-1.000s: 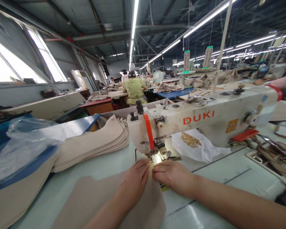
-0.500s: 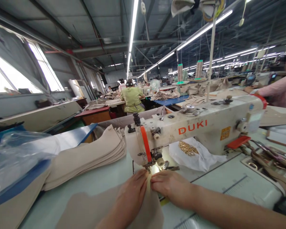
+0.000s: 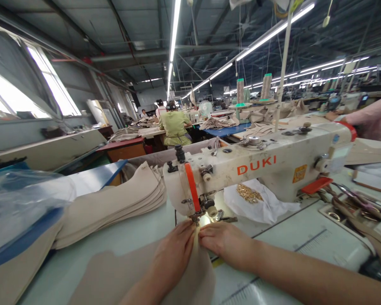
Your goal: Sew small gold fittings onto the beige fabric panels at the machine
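One left hand (image 3: 173, 252) and one right hand (image 3: 224, 241) on beige fabric (image 3: 199, 275), each grip indiscernible, lower edge off-frame

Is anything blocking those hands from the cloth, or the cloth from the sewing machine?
Nothing visible: the left hand and right hand both touch the beige cloth, which runs up to the sewing machine.

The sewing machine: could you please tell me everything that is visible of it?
The sewing machine has an off-white, stained body that looks like metal, standing upright on the pale table. Its long arm reaches rightward, with orange-red letters reading DUKI. The left end carries a red strip and black knobs; a light glows near the needle area. Towards the right are an orange label, a red bar and a red rim. Beige cloth reaches the needle area; exact contact is hidden.
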Motion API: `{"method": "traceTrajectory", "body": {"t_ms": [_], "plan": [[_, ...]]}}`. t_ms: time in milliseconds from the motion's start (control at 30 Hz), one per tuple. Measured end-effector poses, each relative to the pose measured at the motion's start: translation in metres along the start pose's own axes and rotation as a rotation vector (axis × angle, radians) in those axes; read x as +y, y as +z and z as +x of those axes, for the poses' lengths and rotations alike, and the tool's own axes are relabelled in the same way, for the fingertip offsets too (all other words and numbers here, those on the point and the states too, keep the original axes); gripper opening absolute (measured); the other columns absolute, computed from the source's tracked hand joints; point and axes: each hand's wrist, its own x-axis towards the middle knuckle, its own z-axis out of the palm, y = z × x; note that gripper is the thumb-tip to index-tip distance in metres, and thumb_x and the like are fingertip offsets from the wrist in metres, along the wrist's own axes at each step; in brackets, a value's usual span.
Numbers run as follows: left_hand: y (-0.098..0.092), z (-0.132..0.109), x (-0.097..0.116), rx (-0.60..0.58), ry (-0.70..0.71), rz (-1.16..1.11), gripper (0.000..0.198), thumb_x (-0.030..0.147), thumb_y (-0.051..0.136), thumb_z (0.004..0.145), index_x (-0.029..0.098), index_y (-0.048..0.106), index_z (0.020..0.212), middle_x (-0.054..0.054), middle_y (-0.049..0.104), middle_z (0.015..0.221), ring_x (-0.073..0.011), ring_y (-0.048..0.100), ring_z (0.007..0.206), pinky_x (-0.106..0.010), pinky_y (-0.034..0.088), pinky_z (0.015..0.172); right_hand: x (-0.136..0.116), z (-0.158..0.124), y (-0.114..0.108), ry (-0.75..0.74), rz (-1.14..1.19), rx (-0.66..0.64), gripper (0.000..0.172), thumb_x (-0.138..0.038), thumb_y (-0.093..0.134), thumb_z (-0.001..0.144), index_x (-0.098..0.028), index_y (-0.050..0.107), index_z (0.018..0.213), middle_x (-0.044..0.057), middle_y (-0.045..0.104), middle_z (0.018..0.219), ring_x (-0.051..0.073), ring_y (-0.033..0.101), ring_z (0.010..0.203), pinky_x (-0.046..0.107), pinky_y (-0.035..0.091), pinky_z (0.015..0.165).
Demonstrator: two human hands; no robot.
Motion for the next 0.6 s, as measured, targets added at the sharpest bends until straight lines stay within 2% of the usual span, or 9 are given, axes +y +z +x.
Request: {"method": "traceTrajectory", "body": {"t_ms": [400,467,600], "plan": [[0.001,0.003,0.002,-0.05,-0.023,0.053,0.031,0.018,0.042,0.087,0.015,0.065,0.107,-0.011,0.068,0.111,-0.0225,0.064,0.102,-0.04,0.051,0.091,-0.001,0.001,-0.007,0.0,-0.032,0.012,0.016,-0.012,0.045,0.091,-0.014,0.061,0.095,0.008,0.065,0.101,0.016,0.058,0.101,0.028,0.042,0.093],[-0.002,-0.006,0.003,-0.031,-0.031,0.066,0.03,0.019,0.043,0.086,0.016,0.065,0.107,-0.01,0.068,0.11,-0.0218,0.064,0.101,-0.038,0.052,0.09,-0.005,0.002,-0.006,-0.037,-0.058,0.005,0.016,-0.015,0.045,0.092,-0.014,0.061,0.094,0.007,0.065,0.099,0.016,0.058,0.099,0.027,0.042,0.093],[-0.012,-0.038,0.009,-0.01,-0.035,0.088,0.031,0.018,0.044,0.086,0.018,0.063,0.11,-0.008,0.067,0.113,-0.0196,0.064,0.101,-0.034,0.052,0.09,-0.021,0.001,0.001,-0.157,-0.106,-0.009,0.019,-0.022,0.044,0.094,-0.015,0.061,0.09,0.003,0.066,0.092,0.015,0.059,0.092,0.025,0.044,0.09]]}}
